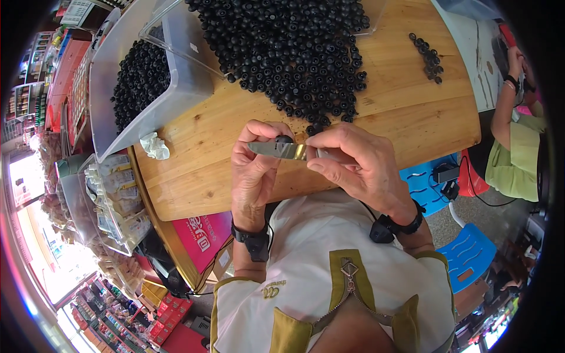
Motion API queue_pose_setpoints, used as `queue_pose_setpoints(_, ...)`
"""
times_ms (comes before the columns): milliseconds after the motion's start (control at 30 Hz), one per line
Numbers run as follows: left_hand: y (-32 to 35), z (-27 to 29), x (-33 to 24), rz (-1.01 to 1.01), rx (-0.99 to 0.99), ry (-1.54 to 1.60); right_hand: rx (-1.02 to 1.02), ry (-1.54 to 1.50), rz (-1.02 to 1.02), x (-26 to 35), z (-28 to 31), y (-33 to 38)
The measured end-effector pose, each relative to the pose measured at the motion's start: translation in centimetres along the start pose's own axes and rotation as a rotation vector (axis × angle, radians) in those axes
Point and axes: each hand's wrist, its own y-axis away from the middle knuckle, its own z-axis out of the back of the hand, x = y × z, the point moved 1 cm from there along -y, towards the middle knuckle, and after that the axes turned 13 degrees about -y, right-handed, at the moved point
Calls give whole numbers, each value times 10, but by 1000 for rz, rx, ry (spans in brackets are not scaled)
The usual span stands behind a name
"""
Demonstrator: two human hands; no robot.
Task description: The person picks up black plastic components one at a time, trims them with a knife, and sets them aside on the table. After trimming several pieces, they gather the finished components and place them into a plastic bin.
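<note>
Knife [281, 150] blade across black round fruit [284, 140] pinched in left hand [254, 170] grip; right hand [359, 167] grip closed on handle. Cutting step, I judge; next needs steady push through.

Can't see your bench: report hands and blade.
Left hand pinching small black piece. Right hand holding knife against it. Black pile just beyond.

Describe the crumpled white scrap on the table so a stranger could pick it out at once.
Start at the round wooden table and find the clear plastic bin of small black round pieces at its left side. Just below the bin's near corner, by the table's left edge, lies the crumpled white scrap. It is the only pale, soft, wrinkled thing there; everything near it is hard, black and round.
</note>
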Motion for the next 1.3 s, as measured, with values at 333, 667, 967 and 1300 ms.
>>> queue_pose_setpoints(333, -1, 6, 2, -90, -58, -237, -1, -25, -2, 1, 0, -1)
queue_pose_setpoints(667, -15, 24, -85, -650, -446, -850, -288, 5, -196, -20, 35, 9)
queue_pose_setpoints(967, -41, 77, -147, -541, -725, -1931, -337, -52, -239, -30, 34, 19)
queue_pose_setpoints(1300, -6, -19, -11, -261, -162, -1654, -328, -94, -269, -32, 36, 21)
